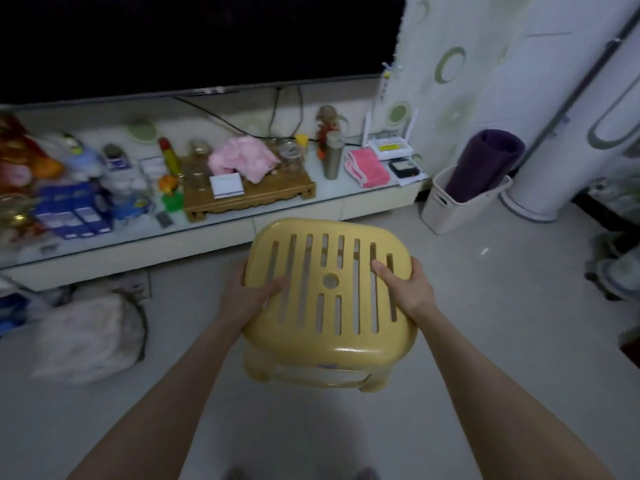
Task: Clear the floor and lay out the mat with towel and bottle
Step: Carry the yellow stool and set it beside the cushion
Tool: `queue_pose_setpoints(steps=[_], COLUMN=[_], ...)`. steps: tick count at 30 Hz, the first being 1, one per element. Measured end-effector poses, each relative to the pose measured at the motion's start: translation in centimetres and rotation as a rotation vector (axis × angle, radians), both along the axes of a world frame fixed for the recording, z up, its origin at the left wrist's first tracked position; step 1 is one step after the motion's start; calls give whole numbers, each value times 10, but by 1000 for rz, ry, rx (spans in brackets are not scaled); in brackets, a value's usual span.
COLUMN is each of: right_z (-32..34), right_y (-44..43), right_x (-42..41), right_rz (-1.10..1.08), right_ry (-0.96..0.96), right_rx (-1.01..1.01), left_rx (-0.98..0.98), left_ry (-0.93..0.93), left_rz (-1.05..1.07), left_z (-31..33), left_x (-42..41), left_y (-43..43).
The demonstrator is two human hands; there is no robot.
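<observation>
A yellow plastic stool [332,306] with a slotted seat is held above the pale tiled floor [485,358]. My left hand [247,296] grips its left edge, thumb lying on the seat. My right hand [407,289] grips the right edge the same way. A rolled purple mat [485,164] stands in a beige bin [453,209] at the right. A folded pink towel [367,166] lies on the low TV cabinet [277,216]. A metal bottle [333,155] stands upright just left of the towel.
A large dark TV fills the top. The cabinet holds a wooden tea tray [249,194] with a pink cloth, boxes, a router [389,147]. A white plastic bag [93,337] lies on the floor at left. A white standing unit [554,116] rises at right.
</observation>
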State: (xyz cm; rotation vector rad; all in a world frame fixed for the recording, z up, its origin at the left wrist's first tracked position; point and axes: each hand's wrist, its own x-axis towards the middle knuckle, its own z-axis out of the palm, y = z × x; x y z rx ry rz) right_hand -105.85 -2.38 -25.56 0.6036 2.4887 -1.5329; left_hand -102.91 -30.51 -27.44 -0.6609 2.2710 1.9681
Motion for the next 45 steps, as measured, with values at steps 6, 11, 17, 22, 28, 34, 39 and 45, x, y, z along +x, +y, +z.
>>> queue_pose_setpoints(steps=[6,11,17,22,28,34,39,45], right_z=[-18,-39,-79,-126,-191,-258,-327,-431], right_y=[-161,-273,-379,-445,-498,-529,-545,-550], right_x=[-22,-47,-91,-135,-173,-197,-210,-224], right_rz=[169,295,405,455,505,487,453,426], right_ry=[-12,-16,-66,-109,-159,-209,-237,-238], right_rx=[-26,-25,-15,11,39,84,115,143], left_rx=[-31,13,78,93,89,126,138,142], left_ry=[-34,-65,-88,-152,-221,-294,-324,-334], left_rz=[164,277,416,471,495,491,470,461], left_z=[-9,-22,-55,-102,-171,-246,-317,-418], left_x=[24,34,23,-7,-40,-65,-86,-104], left_y=[-154,-256,-345,-403,-449,-481,-499,-506])
